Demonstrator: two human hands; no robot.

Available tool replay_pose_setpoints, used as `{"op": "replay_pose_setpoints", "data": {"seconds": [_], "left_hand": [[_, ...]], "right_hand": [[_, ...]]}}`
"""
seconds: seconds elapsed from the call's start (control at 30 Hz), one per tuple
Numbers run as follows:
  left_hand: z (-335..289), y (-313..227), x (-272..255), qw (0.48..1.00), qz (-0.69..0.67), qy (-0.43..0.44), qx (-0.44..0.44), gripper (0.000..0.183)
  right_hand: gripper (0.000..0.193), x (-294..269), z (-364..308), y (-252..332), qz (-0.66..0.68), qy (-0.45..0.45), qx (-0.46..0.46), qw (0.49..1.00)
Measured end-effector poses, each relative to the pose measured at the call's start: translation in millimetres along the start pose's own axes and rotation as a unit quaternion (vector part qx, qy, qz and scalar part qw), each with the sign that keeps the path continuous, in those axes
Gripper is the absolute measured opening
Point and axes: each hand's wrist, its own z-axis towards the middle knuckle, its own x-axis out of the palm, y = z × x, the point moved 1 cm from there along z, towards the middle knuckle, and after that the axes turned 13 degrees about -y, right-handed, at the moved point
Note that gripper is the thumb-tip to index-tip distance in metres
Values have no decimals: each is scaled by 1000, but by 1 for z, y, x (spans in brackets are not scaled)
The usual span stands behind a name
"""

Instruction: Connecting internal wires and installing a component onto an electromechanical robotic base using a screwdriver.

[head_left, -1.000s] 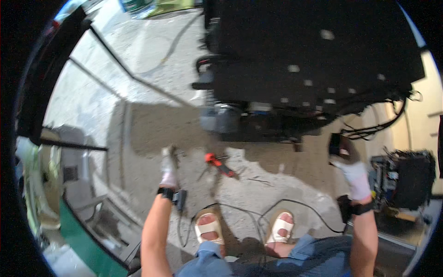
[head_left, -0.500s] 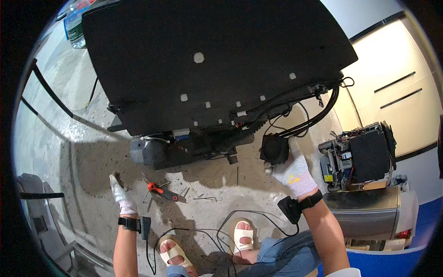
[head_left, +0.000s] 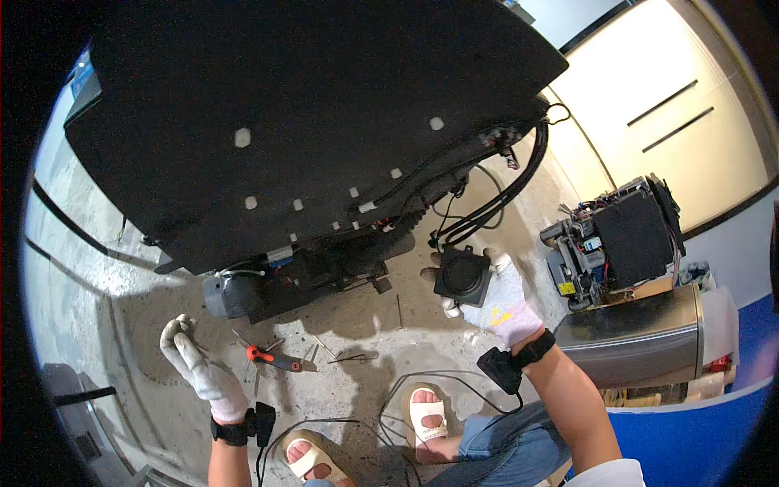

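At the lower left of the frame, a dark bar point(head_left: 85, 395) juts over the floor, and to its right your gloved left hand point(head_left: 199, 361) is raised with its fingers loosely bent, clear of the tools; you can't tell whether the tips touch one another. A black strap with a small box point(head_left: 261, 424) circles that wrist. Across the upper left and top centre stretches the broad black panel point(head_left: 316, 105) of a machine, dotted with pale spots, with a rounded grey part point(head_left: 234, 296) along its lower edge. Below that, left of centre, a red-and-black hand tool point(head_left: 274, 359) lies on the floor, with thin metal rods scattered around it, among them a bent hex key point(head_left: 350, 357). Your sandalled feet point(head_left: 426, 414) stand at the bottom centre. Right of centre, your gloved right hand point(head_left: 501, 304) grips a square black part point(head_left: 463, 276) by its edges, its round recessed face showing, your fingers wrapped about the sides. Black cables point(head_left: 533, 191) curve down from the machine's corner towards this part. Farther right sits a smaller machine point(head_left: 604, 247), wires exposed, above a shiny metal cylinder point(head_left: 629, 337); a cream cabinet point(head_left: 682, 97) fills the upper right.
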Motion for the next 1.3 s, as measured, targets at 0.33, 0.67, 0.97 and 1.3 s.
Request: {"op": "replay_pose_setpoints", "data": {"seconds": [0.33, 0.67, 0.97, 1.3], "left_hand": [[-91, -23, 73, 907, 64, 417, -11, 14], [-138, 14, 145, 818, 46, 515, -252, 35], [-116, -18, 139, 774, 71, 566, -275, 22], [-92, -52, 108, 802, 61, 497, -326, 19]], "right_hand": [[52, -33, 0, -7, -167, 56, -99, 979], [59, -1, -2, -80, -594, -95, -416, 682], [46, 11, -27, -69, -636, 14, -407, 656], [25, 38, -13, -17, -328, -5, -377, 866]]}}
